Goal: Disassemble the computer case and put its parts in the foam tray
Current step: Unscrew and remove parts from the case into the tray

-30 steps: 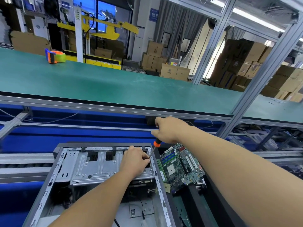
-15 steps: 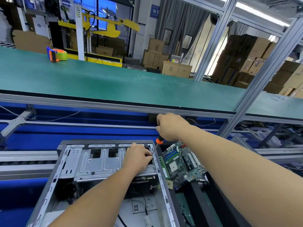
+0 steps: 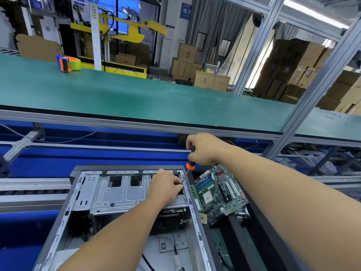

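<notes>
An open computer case (image 3: 78, 194) lies in front of me, its silver drive cage (image 3: 117, 194) across the far end. My left hand (image 3: 166, 186) rests on the cage's right end, fingers pinched around the tip of a screwdriver (image 3: 188, 169). My right hand (image 3: 203, 149) grips the black and orange handle above, with the shaft slanting down into the case's far right corner. A green motherboard (image 3: 220, 192) lies in the black foam tray (image 3: 238, 231) just right of the case.
A raised green workbench shelf (image 3: 136, 94) runs across behind, with an orange and green tape dispenser (image 3: 68, 63) on it. Aluminium frame posts (image 3: 322, 75) stand at the right. Blue conveyor rails (image 3: 97, 153) run beyond the case. Cardboard boxes are stacked far back.
Both hands stay at the case's far right corner. My right hand has shifted slightly on the screwdriver handle; the view has tilted a little.
</notes>
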